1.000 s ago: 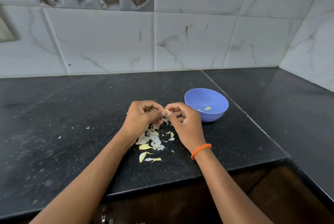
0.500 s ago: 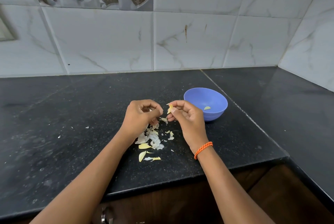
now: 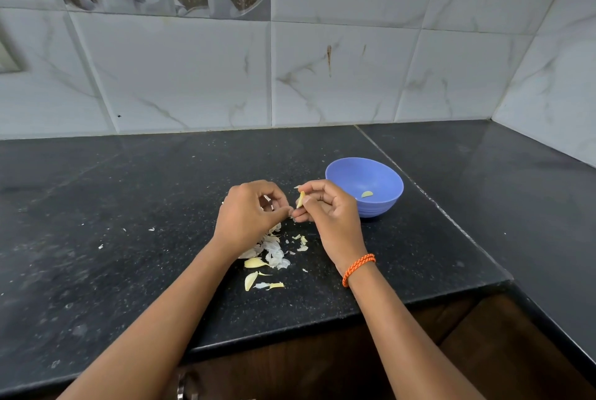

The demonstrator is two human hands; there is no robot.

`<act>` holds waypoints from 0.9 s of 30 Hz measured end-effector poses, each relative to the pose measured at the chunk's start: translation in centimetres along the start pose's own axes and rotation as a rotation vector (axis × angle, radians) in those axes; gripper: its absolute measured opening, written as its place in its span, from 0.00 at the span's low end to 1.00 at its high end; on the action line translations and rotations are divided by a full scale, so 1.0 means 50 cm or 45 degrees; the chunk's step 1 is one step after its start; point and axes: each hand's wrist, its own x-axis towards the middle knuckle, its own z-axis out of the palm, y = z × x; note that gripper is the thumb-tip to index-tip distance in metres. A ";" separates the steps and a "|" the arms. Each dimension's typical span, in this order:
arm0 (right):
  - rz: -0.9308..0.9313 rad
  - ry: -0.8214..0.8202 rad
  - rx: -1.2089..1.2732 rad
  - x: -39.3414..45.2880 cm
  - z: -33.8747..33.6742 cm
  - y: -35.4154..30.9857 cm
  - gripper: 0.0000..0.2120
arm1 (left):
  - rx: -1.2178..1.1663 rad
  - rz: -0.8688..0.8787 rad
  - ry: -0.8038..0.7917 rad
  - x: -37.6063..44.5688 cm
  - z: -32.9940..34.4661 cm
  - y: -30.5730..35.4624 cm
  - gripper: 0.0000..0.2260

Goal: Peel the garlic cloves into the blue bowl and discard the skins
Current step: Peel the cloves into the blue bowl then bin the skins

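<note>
Pinched between thumb and fingertips of the right hand (image 3: 329, 206): one pale garlic clove (image 3: 300, 199), long axis nearly upright, tip tilted slightly toward 1 o'clock. Blue bowl (image 3: 383, 202) just beside that hand at its 3 o'clock, rim near the knuckles but apart from them; one peeled clove (image 3: 367, 194) already lying inside, toward the near wall. Right hand clearly the nearer to the bowl, so probably a short carry toward 3 o'clock and over the rim, provided the clove is bare; hard to tell whether any skin clings to it. Left hand (image 3: 250, 215) at 9 o'clock of the clove, fingers curled in, thumb and fingertips close together just beside the right fingertips; perhaps pinching a scrap of skin, too small to tell. Nothing standing between clove and bowl. Heap of skins (image 3: 274, 252) on the black desk (image 3: 113, 222) at 6 o'clock of both hands, a few yellowish pieces (image 3: 251, 262) at its near edge, white flecks scattered toward 9 o'clock. Orange bracelet (image 3: 358, 268) on the right wrist. Marbled wall tiles (image 3: 354, 77) at 12 o'clock
</note>
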 end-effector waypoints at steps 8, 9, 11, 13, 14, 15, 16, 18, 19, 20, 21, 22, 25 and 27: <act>-0.046 0.076 -0.078 0.001 -0.001 0.001 0.07 | -0.316 -0.061 -0.143 0.003 0.005 0.004 0.06; -0.053 0.090 -0.087 0.001 0.000 0.001 0.06 | -0.335 -0.058 -0.150 0.002 0.006 0.006 0.05; -0.075 0.100 -0.128 0.001 -0.001 0.003 0.05 | -0.375 -0.055 -0.132 0.001 0.006 0.009 0.05; -0.102 0.096 -0.179 0.000 -0.001 0.003 0.06 | -0.416 -0.044 -0.118 0.001 0.005 0.012 0.05; -0.113 0.093 -0.201 -0.001 -0.001 0.002 0.06 | -0.426 -0.040 -0.110 0.001 0.004 0.012 0.04; -0.126 0.091 -0.220 -0.001 -0.001 0.000 0.06 | -0.428 -0.039 -0.096 0.001 0.002 0.012 0.04; -0.140 0.090 -0.238 -0.002 -0.001 -0.001 0.06 | -0.420 -0.043 -0.081 0.001 0.000 0.011 0.03; -0.155 0.085 -0.266 -0.002 -0.001 0.000 0.06 | -0.405 -0.057 -0.068 0.001 -0.001 0.008 0.03; -0.151 0.082 -0.271 -0.001 -0.001 0.000 0.06 | -0.402 -0.062 -0.069 0.001 0.000 0.007 0.03; -0.137 0.080 -0.267 0.000 0.000 0.002 0.06 | -0.403 -0.069 -0.067 0.000 0.000 0.006 0.03; -0.119 0.080 -0.256 0.000 0.001 0.003 0.06 | -0.410 -0.077 -0.063 0.000 0.001 0.005 0.02; -0.103 0.079 -0.239 0.001 0.002 0.003 0.05 | -0.418 -0.081 -0.055 0.000 0.001 0.005 0.02; -0.093 0.043 -0.167 -0.001 0.002 -0.001 0.04 | -0.406 -0.049 -0.022 0.000 0.002 0.005 0.02; -0.118 0.014 -0.149 -0.004 0.001 -0.003 0.03 | -0.399 -0.024 -0.010 0.000 0.002 0.008 0.02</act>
